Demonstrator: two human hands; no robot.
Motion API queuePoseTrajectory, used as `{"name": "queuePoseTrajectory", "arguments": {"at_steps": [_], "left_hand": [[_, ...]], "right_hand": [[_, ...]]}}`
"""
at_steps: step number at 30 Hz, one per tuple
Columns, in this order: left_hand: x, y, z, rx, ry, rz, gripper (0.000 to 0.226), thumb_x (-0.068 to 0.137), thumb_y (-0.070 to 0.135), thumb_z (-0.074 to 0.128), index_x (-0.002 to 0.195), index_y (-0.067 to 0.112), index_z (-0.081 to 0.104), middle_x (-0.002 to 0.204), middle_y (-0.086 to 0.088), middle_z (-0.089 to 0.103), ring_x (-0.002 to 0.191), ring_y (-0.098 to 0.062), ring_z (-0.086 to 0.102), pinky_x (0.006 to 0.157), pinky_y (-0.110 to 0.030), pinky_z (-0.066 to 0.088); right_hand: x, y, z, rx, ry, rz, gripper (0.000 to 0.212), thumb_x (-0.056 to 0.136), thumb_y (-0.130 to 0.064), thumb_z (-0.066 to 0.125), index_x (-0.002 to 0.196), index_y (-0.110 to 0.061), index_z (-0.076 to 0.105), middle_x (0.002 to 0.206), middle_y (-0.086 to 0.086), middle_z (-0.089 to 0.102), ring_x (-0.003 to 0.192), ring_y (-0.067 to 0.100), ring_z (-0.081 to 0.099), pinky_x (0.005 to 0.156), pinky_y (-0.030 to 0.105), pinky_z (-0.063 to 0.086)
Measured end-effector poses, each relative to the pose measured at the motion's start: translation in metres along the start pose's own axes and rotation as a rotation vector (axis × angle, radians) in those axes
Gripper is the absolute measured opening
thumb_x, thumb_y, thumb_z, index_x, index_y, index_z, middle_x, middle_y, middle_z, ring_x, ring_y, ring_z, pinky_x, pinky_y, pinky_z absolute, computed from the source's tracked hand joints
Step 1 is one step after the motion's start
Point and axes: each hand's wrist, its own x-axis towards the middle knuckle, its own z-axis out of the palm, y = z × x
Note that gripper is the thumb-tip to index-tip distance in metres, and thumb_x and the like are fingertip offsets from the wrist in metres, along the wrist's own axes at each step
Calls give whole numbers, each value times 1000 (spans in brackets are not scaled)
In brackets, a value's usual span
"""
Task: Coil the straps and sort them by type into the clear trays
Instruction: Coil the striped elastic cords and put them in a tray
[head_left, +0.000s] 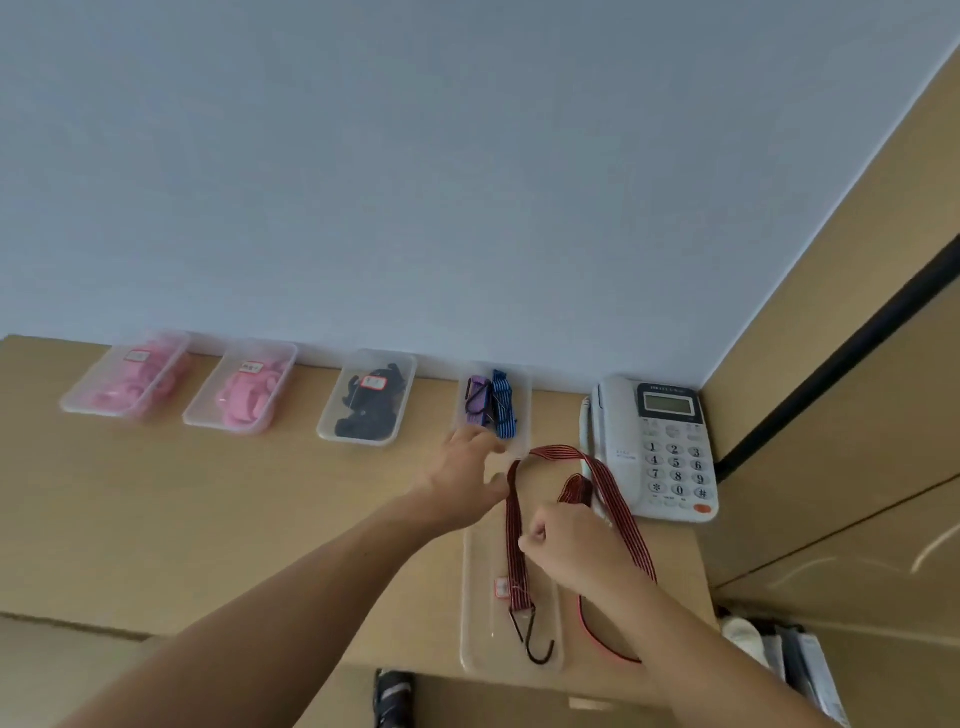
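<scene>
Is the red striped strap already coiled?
No: the red striped strap runs in a long open loop past the right hand, one end lying in the near tray.

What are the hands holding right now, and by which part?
The right hand grips the red striped strap partway along its length, above the hooked end. The left hand is beside the loop; its hold cannot be told.

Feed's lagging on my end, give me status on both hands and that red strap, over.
Right hand pinches red strap. Left hand at its bend, grip unclear. Strap uncoiled, hook end lying in near tray. Phone close on the right.
</scene>
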Motion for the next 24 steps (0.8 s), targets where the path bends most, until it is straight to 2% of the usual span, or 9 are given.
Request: {"name": "queuePoseTrajectory", "arguments": {"at_steps": [2,4,6,9,10,13,17,20,24], "left_hand": [[-17,5,7,-53,-2,-65,40,90,23,64,128,12,59,135,-5,50,128,-21,42,107,-25,30],[-33,9,13,-81,0,-119,39,90,22,63,128,13,59,135,-3,50,128,-19,42,107,-23,30],[-46,8,18,-92,-4,-165,38,91,22,62,128,15,59,135,-1,49,128,-17,42,105,-20,29],[-59,6,21,-88,-23,-211,38,91,22,62,129,16,58,137,0,48,129,-15,41,105,-19,28],[-61,4,22,-83,-28,-218,38,91,22,62,129,16,58,136,0,48,129,-15,41,104,-19,27],[-63,3,20,-92,-27,-228,37,91,22,61,128,16,58,136,0,48,128,-15,42,101,-16,27],[-57,8,11,-107,-48,-207,37,92,24,61,129,18,57,137,1,48,126,-15,44,104,-22,33],[-52,19,4,-117,-59,-174,38,93,25,60,130,19,56,138,1,48,125,-16,45,104,-25,35],[-40,42,-15,-145,-51,-78,41,95,23,59,135,18,53,141,0,49,129,-14,45,99,-16,29]], "right_hand": [[-10,-1,12,-19,-42,11,25,81,-49,55,76,-25,51,78,-8,59,76,15,57,52,29,37],[-17,-3,25,11,-62,38,35,73,-57,61,73,-26,44,72,-9,53,67,12,52,48,28,30],[-20,-4,37,17,-57,60,41,75,-60,61,86,-23,49,79,-8,54,71,13,54,55,28,37],[-20,-7,49,-5,-9,99,47,83,-55,61,106,-15,52,102,0,59,92,21,61,66,28,41],[-20,-8,50,22,-5,121,45,83,-54,64,104,-15,52,101,-1,59,91,21,62,65,28,41],[-20,-11,43,156,-46,222,37,75,-47,71,86,-17,52,80,-6,60,71,14,59,53,27,39],[-21,-11,17,171,-13,291,16,78,-35,54,73,-21,50,72,-5,59,63,12,55,49,27,35],[-25,-3,-7,230,55,303,26,82,-36,48,68,-16,57,66,-3,62,62,15,57,53,28,38],[-34,1,-50,618,223,281,27,86,-24,53,61,-15,62,56,-4,61,54,13,55,54,29,41]]}}
